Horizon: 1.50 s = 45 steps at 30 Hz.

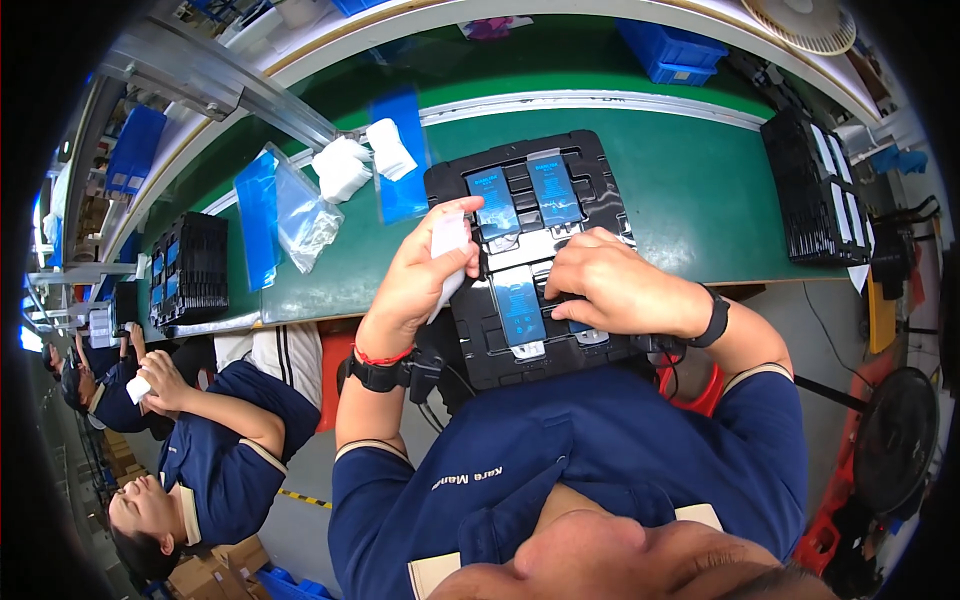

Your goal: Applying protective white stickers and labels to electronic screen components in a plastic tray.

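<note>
A black plastic tray (pixel 470 350) lies in front of me on the green bench, overhanging its near edge. Flat blue battery packs sit in its compartments, among them an upper left one (pixel 492 200), an upper right one (pixel 553 190) and a lower left one (pixel 518 308). My left hand (pixel 425 265) is closed on a folded white wipe (pixel 450 235) beside the tray's left side. Over the lower right compartment my right hand (pixel 615 285) has its fingers curled down; the battery there (pixel 578 326) is mostly covered, and what the fingertips grip is hidden.
White wipes (pixel 342 170) and blue and clear plastic bags (pixel 300 215) lie left of the tray. Stacked black trays stand at the right (pixel 815 190) and left (pixel 190 270). A blue bin (pixel 672 50) is at the back. A co-worker (pixel 220 430) sits at my left.
</note>
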{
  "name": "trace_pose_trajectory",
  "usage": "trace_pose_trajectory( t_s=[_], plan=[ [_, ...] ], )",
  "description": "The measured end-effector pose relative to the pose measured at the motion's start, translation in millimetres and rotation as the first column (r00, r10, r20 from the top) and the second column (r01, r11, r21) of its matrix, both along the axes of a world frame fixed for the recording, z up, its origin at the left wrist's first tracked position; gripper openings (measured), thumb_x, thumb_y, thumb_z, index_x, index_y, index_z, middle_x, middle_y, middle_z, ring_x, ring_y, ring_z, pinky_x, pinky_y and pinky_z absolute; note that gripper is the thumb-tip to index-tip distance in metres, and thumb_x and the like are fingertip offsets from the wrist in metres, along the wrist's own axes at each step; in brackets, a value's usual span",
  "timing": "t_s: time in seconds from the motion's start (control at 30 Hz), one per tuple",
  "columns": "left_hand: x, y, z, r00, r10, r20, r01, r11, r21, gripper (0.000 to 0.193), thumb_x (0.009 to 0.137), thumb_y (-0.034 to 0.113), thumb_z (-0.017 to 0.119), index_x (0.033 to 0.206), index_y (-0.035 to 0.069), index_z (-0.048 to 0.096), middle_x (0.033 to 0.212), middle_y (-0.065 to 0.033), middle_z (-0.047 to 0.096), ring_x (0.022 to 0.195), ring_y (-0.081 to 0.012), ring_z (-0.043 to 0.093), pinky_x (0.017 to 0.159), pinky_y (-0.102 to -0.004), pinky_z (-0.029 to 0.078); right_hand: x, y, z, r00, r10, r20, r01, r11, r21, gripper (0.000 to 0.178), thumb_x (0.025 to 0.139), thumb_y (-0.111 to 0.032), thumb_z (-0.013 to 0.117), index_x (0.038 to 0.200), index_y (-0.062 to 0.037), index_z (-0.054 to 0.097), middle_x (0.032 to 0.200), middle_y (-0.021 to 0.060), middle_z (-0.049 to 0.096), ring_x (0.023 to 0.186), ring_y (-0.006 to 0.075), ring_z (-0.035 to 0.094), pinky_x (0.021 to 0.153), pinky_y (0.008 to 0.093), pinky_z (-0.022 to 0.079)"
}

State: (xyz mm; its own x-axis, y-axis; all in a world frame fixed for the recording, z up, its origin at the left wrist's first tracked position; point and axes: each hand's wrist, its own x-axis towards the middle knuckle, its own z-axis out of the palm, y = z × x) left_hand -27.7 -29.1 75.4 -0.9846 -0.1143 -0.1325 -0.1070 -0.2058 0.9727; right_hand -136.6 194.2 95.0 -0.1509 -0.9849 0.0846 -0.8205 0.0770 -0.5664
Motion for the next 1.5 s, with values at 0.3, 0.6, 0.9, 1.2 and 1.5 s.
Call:
trace_pose_trajectory(
  t_s=[0.3,0.6,0.9,1.2,1.5],
  plan=[
    [-12.4,44.4,0.5,0.998,-0.063,-0.027,0.068,0.97,0.235,0.052,0.081,-0.002,0.063,0.128,0.002,0.043,0.099,-0.0057,0.058,0.079,-0.0128,0.061,0.071,-0.0265,0.053,-14.1,-29.5,3.0,0.877,-0.178,0.445,0.27,0.951,-0.152,0.016,0.078,-0.016,0.07,0.08,-0.0021,0.064,0.071,0.0089,0.065,0.064,0.0179,0.063,0.061,0.0306,0.048],
    [-11.5,32.6,-6.9,0.999,-0.005,0.051,-0.012,0.947,0.321,0.06,0.075,-0.007,0.064,0.13,0.002,0.043,0.104,-0.0065,0.057,0.096,-0.015,0.058,0.084,-0.0282,0.049,-48.0,-18.9,3.8,0.815,-0.349,0.462,0.475,0.859,-0.19,0.012,0.081,-0.012,0.067,0.08,0.0,0.065,0.069,0.0074,0.066,0.062,0.0105,0.06,0.057,0.0265,0.047],
    [-15.2,29.1,-9.8,0.995,0.088,0.045,-0.096,0.962,0.254,0.053,0.077,-0.006,0.066,0.126,0.003,0.047,0.1,-0.0054,0.057,0.094,-0.0144,0.057,0.084,-0.0282,0.048,-54.5,-23.8,11.0,0.885,-0.387,0.258,0.454,0.839,-0.301,0.035,0.075,-0.016,0.076,0.101,0.0007,0.06,0.088,0.0088,0.067,0.08,0.0145,0.063,0.067,0.0277,0.05],
    [-17.8,17.4,-14.7,0.991,0.056,0.123,-0.107,0.882,0.459,0.063,0.077,-0.006,0.061,0.132,0.001,0.033,0.097,-0.0111,0.057,0.087,-0.023,0.062,0.077,-0.0378,0.054,-68.0,-25.8,12.3,0.901,-0.425,0.086,0.394,0.72,-0.571,0.011,0.07,0.003,0.066,0.079,-0.0025,0.063,0.07,0.0056,0.062,0.064,0.0163,0.06,0.06,0.0292,0.048],
    [-16.1,18.9,-10.7,0.989,0.147,0.024,-0.148,0.937,0.317,0.072,0.07,-0.016,0.056,0.136,0.002,0.03,0.094,-0.0099,0.057,0.085,-0.0212,0.063,0.079,-0.0361,0.054,-69.7,-19.7,-15.3,0.841,-0.156,-0.518,-0.077,0.913,-0.401,0.012,0.064,-0.004,0.065,0.074,-0.0047,0.059,0.074,0.0043,0.058,0.077,0.0202,0.057,0.073,0.0334,0.044]
  ],
)
